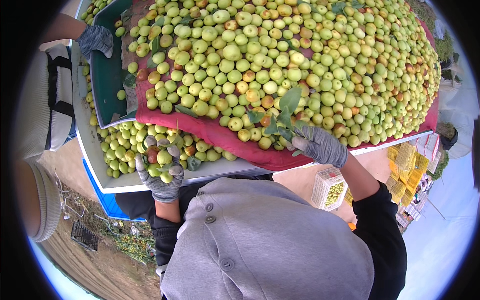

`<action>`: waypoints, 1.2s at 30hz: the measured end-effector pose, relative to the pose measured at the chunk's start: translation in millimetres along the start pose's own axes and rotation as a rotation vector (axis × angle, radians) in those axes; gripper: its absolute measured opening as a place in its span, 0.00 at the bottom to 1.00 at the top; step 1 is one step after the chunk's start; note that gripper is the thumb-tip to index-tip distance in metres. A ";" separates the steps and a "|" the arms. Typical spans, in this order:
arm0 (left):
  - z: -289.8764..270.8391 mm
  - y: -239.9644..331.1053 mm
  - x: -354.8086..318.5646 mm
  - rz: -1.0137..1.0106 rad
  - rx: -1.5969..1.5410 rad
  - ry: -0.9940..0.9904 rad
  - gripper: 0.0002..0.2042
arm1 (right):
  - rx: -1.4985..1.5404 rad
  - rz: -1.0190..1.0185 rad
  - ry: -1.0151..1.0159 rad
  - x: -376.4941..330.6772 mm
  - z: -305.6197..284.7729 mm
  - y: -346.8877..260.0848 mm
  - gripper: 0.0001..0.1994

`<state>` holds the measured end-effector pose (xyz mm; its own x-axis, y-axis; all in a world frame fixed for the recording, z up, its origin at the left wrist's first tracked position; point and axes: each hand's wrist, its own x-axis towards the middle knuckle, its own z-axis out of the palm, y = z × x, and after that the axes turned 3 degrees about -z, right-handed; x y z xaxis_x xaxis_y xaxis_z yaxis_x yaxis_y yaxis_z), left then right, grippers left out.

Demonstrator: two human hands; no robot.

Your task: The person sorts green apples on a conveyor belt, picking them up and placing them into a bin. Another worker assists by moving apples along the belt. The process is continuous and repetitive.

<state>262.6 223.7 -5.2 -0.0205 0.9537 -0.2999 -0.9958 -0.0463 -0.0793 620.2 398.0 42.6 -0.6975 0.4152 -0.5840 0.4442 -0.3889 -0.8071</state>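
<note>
The landmark here is the red cloth (220, 137), which carries a very large heap of small green and yellow-brown fruits (280, 60) and ends in a folded edge on the side near the person.

The left hand (161, 170), in a grey knit glove, lies below this edge, over the white tray (125, 184) that is filled with the same fruits. Its fingers are curled up around a few fruits (162, 159), some green and one reddish, so the hand is closed on them like a cup.

The right hand (320, 146), also gloved in grey, rests just on the near edge of the red cloth. Its fingers are pressed together on a bunch of green leaves (285, 117), which stands up against the heap.

To the left of the red cloth there is a dark green chute (107, 82), and at its upper end another person's gloved hand (96, 40) touches the rim. Between the cloth edge and the person's grey jacket (265, 245) only a narrow strip of the white tray stays free. To the right of the cloth, far under it, a white crate (330, 187) with fruits and some yellow crates (407, 167) stand on the ground.
</note>
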 end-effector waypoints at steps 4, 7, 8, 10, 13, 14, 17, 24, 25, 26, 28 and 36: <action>-7.5 1.2 -0.7 -0.018 0.009 -0.001 0.23 | -0.395 0.053 -0.065 -47.5 67.7 78.2 0.14; -9.9 3.3 -3.9 -0.021 0.027 0.032 0.23 | -0.476 0.364 -0.050 -61.7 95.4 152.3 0.15; -10.9 2.7 -4.3 -0.026 0.020 0.017 0.23 | -0.669 0.507 -0.157 -67.0 95.2 171.7 0.15; -11.6 2.1 -6.4 0.002 0.026 0.022 0.23 | -0.888 0.661 -0.304 -68.1 107.5 196.7 0.17; -10.0 2.1 -8.4 -0.016 -0.017 -0.007 0.23 | -1.232 0.440 -0.414 -55.3 117.2 178.6 0.21; -8.9 2.7 -8.9 -0.016 0.011 -0.027 0.23 | -1.230 0.325 -0.359 -46.1 113.4 157.8 0.21; -7.2 2.7 -10.0 0.012 0.031 0.020 0.22 | -1.100 0.336 -0.772 -2.2 80.3 68.6 0.21; -12.2 3.1 -18.3 0.104 0.018 0.035 0.22 | -0.458 -0.079 0.480 119.0 -1.0 -62.5 0.42; -13.0 3.4 -18.6 0.114 -0.018 0.022 0.21 | -0.828 0.018 0.529 147.3 -4.6 -66.2 0.56; -13.4 4.0 -18.2 0.125 -0.025 0.034 0.20 | -0.963 0.066 0.505 173.5 0.6 -65.5 0.61; -14.1 3.1 -16.3 0.119 -0.061 0.020 0.20 | -1.027 0.084 0.540 225.0 15.6 -66.0 0.59; -16.0 -3.0 -13.9 0.131 -0.051 0.088 0.22 | -0.662 -0.633 0.364 343.7 16.5 -133.8 0.30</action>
<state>267.3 205.7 -16.0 -0.1399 0.9089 -0.3928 -0.9792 -0.1860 -0.0816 311.8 579.2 -48.7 -0.7489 0.6588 0.0709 0.3508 0.4850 -0.8010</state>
